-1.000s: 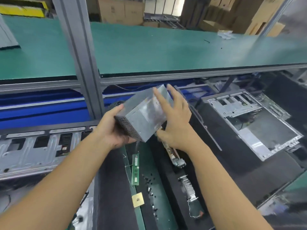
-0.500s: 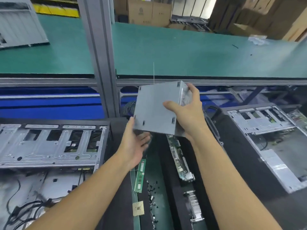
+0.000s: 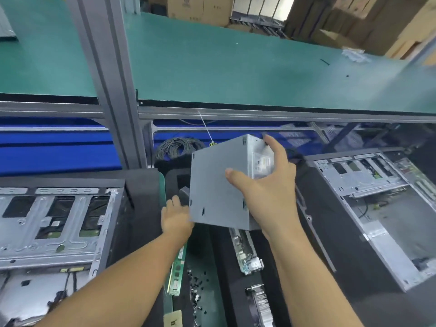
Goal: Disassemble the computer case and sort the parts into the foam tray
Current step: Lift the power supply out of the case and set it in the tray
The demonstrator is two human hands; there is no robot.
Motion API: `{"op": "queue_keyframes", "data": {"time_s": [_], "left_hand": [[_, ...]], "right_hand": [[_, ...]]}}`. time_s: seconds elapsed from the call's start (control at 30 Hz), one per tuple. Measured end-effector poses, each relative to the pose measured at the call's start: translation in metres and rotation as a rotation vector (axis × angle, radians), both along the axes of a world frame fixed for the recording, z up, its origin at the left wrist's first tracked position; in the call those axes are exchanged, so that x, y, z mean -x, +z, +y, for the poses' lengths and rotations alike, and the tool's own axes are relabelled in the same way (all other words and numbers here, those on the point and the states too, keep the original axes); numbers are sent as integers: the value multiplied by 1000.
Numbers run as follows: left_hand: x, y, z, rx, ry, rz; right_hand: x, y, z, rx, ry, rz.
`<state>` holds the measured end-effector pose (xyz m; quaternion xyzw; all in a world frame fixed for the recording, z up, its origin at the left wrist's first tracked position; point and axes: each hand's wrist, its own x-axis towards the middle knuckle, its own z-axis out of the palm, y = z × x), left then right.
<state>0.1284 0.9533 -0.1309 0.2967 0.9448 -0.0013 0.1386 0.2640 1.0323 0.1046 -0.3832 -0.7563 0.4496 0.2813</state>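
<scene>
A grey metal power supply box [image 3: 212, 185] hangs in the air above the black foam tray [image 3: 221, 260]. My right hand [image 3: 266, 192] grips its right end, thumb on the broad face and fingers round the labelled side. My left hand [image 3: 175, 218] reaches under the box's lower left corner with straight fingers; their tips are hidden behind it. An opened computer case [image 3: 59, 220] lies at the left. A second opened case [image 3: 377, 208] lies at the right.
In the tray below lie a green memory stick [image 3: 177, 272], a narrow circuit board [image 3: 245, 253], several black screws [image 3: 197, 286], a square chip [image 3: 173, 320] and a metal bracket [image 3: 259, 300]. A cable coil [image 3: 177, 147] sits behind. A grey frame post [image 3: 111, 90] carries a green shelf [image 3: 236, 67].
The box has turned so its broad plain face points at me and has shifted right. My right hand now carries it at the right end, while my left hand dropped to its lower corner.
</scene>
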Motion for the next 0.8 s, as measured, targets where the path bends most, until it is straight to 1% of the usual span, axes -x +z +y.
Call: {"op": "queue_keyframes", "data": {"time_s": [0.1,0.2,0.3,0.4,0.47,0.57,0.63,0.73,0.8], "left_hand": [[-1,-14,11,30,-41,32],[-9,-18,9,-102,-21,16],[-23,1,0,-325,50,-66],[-44,28,-10,-347,-22,-181],[-61,40,-16,-328,-127,-253],[-86,52,-19,-223,-271,-212],[-97,56,-17,-153,-305,-201],[-110,50,-17,9,-333,-225],[-115,43,-21,37,-345,-220]], "right_hand": [[7,-16,-1,-38,13,-89],[16,-28,-1,-33,19,-121],[26,-32,2,-53,7,-165],[37,-29,9,-76,-10,-182],[48,-24,13,-81,-18,-189],[65,-17,14,-125,-15,-240],[78,-17,12,-162,3,-288],[94,-27,7,-204,29,-359],[103,-39,3,-239,33,-401]]}}
